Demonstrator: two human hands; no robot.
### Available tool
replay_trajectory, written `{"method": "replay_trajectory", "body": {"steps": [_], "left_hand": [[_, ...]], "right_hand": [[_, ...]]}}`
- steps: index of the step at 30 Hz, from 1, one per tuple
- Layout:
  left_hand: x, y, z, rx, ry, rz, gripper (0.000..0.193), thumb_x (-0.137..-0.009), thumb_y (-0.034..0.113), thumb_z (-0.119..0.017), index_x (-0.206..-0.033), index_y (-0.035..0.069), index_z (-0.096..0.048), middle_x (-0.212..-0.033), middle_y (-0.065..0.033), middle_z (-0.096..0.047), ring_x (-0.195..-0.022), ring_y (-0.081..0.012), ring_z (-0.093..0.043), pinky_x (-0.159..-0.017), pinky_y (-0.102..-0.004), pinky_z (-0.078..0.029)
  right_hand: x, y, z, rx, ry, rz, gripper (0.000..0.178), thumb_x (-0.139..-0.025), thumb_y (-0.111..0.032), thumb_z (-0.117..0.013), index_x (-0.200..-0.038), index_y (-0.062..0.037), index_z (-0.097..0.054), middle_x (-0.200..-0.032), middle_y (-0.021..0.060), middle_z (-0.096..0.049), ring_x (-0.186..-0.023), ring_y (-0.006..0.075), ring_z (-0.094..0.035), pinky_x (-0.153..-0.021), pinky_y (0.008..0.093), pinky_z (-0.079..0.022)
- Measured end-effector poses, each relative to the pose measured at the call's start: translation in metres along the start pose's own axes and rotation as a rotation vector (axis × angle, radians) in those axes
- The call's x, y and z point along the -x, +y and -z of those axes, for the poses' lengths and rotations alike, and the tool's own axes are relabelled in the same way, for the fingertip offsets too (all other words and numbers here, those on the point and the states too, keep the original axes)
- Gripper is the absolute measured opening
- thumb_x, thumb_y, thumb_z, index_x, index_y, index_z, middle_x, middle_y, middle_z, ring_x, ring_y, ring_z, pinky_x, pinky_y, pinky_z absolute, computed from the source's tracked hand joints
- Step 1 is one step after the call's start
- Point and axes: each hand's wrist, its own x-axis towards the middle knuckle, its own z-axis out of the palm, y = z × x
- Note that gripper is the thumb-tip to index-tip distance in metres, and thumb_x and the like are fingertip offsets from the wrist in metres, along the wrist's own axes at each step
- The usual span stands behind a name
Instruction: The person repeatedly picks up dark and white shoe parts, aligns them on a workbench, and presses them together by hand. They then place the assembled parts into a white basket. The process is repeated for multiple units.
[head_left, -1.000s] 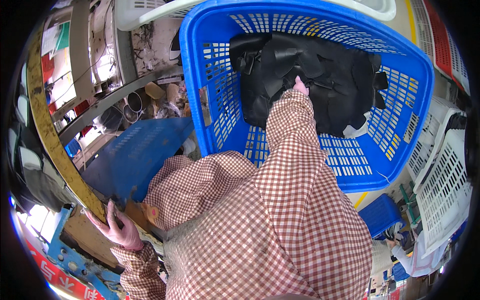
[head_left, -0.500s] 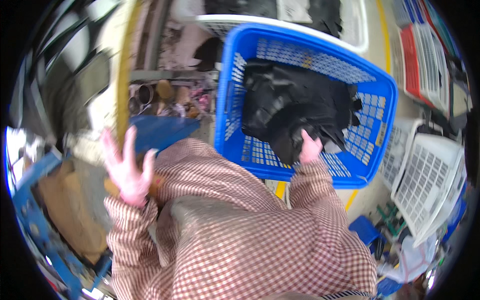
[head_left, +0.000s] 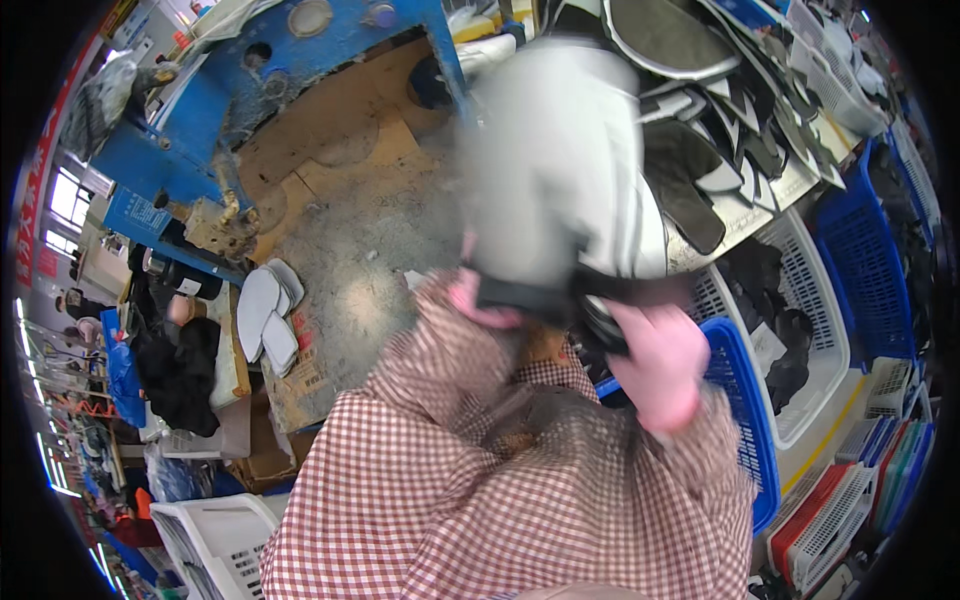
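Note:
In front of my chest, a pale, motion-blurred sheet piece [head_left: 555,170] stands up with black material along its lower edge. My right hand [head_left: 660,362] is closed around dark, layered pieces [head_left: 605,325] at the lower right of it. My left hand [head_left: 487,300] grips the lower left edge, its fingers partly hidden by the sheet and smeared by motion. Just beyond is a worn grey worktop [head_left: 350,270] inside a blue machine frame [head_left: 215,135]. Black cut pieces with white edges [head_left: 700,150] lie spread on a table to the right.
A blue basket [head_left: 745,420] stands close by my right arm. Beside it, a white basket [head_left: 825,350] holds black pieces. Several light grey rounded cut pieces [head_left: 268,310] lie at the worktop's left edge. Another white basket [head_left: 215,540] is at lower left.
My view has swung left from the blue basket to the worktop. My right hand has come up out of the basket with pieces; my left hand, spread and bare before, now grips sheet material too.

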Motion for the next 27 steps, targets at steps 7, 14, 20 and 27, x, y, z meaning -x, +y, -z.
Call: {"method": "replay_trajectory", "body": {"steps": [7,14,20,27], "left_hand": [[-0.015,0.252,0.102,-0.914,0.562,-0.798,0.059,-0.094,0.047,-0.058,-0.13,0.0,-0.053,-0.13,-0.0145,-0.059,-0.124,-0.029,-0.054,-0.103,-0.0437,-0.044],[0.034,0.291,0.113,-0.889,0.652,-0.771,0.054,-0.101,0.037,-0.054,-0.133,-0.006,-0.057,-0.122,-0.0162,-0.066,-0.114,-0.0271,-0.06,-0.102,-0.0406,-0.044],[0.042,0.29,0.12,-1.523,0.746,-0.296,0.04,-0.097,0.017,-0.061,-0.129,-0.007,-0.061,-0.121,-0.0115,-0.067,-0.108,-0.0212,-0.062,-0.098,-0.0316,-0.046],[0.059,0.247,0.108,-3.06,0.867,-0.171,0.07,-0.077,0.042,-0.076,-0.136,0.008,-0.059,-0.152,-0.0319,-0.038,-0.143,-0.0464,-0.033,-0.119,-0.0499,-0.028]], "right_hand": [[-0.18,-0.053,-0.215,0.205,-0.104,0.176,0.014,-0.087,-0.011,-0.058,-0.093,-0.0079,-0.071,-0.093,0.008,-0.072,-0.086,0.0224,-0.072,-0.071,0.0331,-0.059],[-0.158,-0.044,-0.288,0.204,-0.377,0.184,0.015,-0.083,-0.012,-0.062,-0.09,-0.0055,-0.074,-0.089,0.0071,-0.07,-0.094,0.0227,-0.069,-0.072,0.0348,-0.056],[-0.142,-0.026,-0.255,0.058,-0.506,0.052,0.053,-0.085,-0.013,-0.066,-0.135,-0.001,-0.053,-0.147,0.0222,-0.045,-0.137,0.0317,-0.045,-0.108,0.0423,-0.041],[-0.092,0.001,-0.172,-0.087,-0.372,0.004,0.057,-0.077,-0.014,-0.065,-0.128,0.0074,-0.053,-0.148,0.0299,-0.043,-0.14,0.0411,-0.041,-0.112,0.0467,-0.037]]}}
